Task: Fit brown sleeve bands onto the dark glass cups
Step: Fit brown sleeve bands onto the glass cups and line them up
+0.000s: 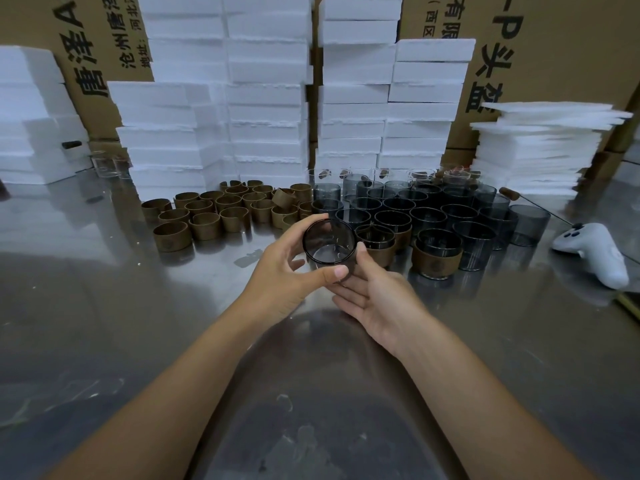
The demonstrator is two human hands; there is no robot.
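A dark glass cup [329, 245] is held up off the table [104, 306], tipped so its open mouth faces the camera, and its wall shows as bare smoky glass. The left grip [280, 268] is closed round it: the fingers curl over the top of the rim and the thumb presses the lower edge, so the cup is pinched between them. The right grip [377, 299] lies palm up beneath the cup, its fingers nearly straight under the base and its thumb laid against the cup's right side. It supports the cup rather than clasping it.

Beyond the held cup and to its left stands a cluster of brown sleeve bands [221, 209], most upright on the table, with one tilted on top of the others. Beyond the cup and to its right, bare dark cups [433, 209] stand close together in rows. Just right of the held cup are two sleeved cups [439, 254], each with a brown band round its lower half.

Far to the right of the cup lies a white controller [595, 251]. Behind everything rise stacks of white foam blocks [270, 98], with printed cardboard boxes [571, 46] behind them.
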